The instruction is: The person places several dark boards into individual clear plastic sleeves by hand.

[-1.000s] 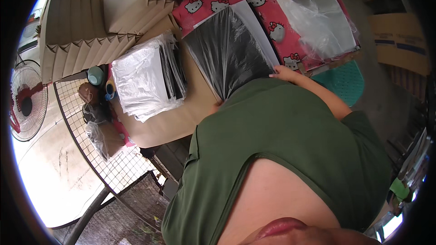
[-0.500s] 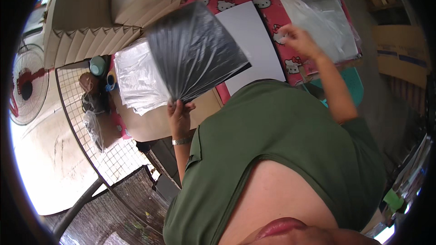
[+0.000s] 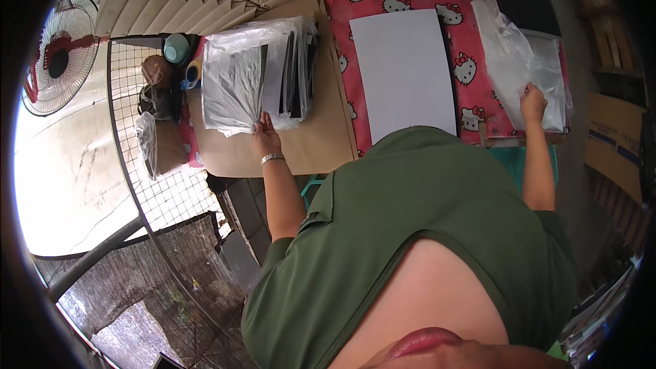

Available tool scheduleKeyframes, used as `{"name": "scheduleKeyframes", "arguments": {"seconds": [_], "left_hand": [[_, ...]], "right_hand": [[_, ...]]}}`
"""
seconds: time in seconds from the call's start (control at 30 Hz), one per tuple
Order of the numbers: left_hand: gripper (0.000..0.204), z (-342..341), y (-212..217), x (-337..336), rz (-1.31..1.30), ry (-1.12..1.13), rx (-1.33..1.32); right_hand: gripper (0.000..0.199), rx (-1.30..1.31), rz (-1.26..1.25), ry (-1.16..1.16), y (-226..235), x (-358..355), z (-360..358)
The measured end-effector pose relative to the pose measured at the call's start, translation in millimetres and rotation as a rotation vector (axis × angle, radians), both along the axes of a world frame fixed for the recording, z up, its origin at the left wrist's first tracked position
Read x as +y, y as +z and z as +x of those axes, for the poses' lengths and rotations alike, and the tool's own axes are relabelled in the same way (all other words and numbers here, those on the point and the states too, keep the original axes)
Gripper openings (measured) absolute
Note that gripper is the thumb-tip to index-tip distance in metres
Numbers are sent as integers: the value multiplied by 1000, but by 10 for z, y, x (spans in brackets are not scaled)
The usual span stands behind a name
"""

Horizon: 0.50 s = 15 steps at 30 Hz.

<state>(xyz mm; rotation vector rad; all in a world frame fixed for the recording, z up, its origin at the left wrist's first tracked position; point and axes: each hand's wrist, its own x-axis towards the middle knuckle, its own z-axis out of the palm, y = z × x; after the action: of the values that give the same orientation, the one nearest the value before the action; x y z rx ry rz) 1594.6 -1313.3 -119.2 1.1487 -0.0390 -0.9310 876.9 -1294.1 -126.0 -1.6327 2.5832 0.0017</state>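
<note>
My left hand [image 3: 267,138] is closed on the gathered lower edge of a plastic sleeve [image 3: 236,89] with a dark sheet in it. That sleeve lies on a stack of plastic-sleeved sheets [image 3: 287,27], where dark and grey edges show along the right side. My right hand [image 3: 533,104] is closed at a pile of clear plastic sleeves [image 3: 547,68] at the right; its fingertips pinch the top plastic. Between the hands lies a plain white sheet [image 3: 404,72], with a dark edge showing under its right side.
Folded brown cardboard [image 3: 184,10] stands behind the left stack, on a brown board [image 3: 232,157]. A pink patterned cover [image 3: 342,0] lies over the table. A black panel [image 3: 519,0] sits at the far right. A teal bowl [image 3: 176,48], a wire grid [image 3: 126,68] and a fan [image 3: 58,61] are at the left.
My left hand has brought the sleeved dark sheet left and down onto the left stack. My right hand has moved right onto the clear sleeves and closed. The view has shifted.
</note>
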Motion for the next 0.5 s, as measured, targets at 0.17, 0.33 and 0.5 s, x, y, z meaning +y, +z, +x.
{"name": "scheduleKeyframes", "arguments": {"seconds": [0.17, 0.33, 0.5], "left_hand": [[55, -67, -287, -75, 229, -39, -4], [85, -1046, 242, -242, 792, -26, -682], [63, -2401, 942, -348, -160, -1217, -1044]], "right_hand": [[14, -243, -328, 207, 289, -38, 435], [26, -834, -14, 185, 372, -2, 1386], [23, -1066, 306, 779, 911, -534, 2504]]}}
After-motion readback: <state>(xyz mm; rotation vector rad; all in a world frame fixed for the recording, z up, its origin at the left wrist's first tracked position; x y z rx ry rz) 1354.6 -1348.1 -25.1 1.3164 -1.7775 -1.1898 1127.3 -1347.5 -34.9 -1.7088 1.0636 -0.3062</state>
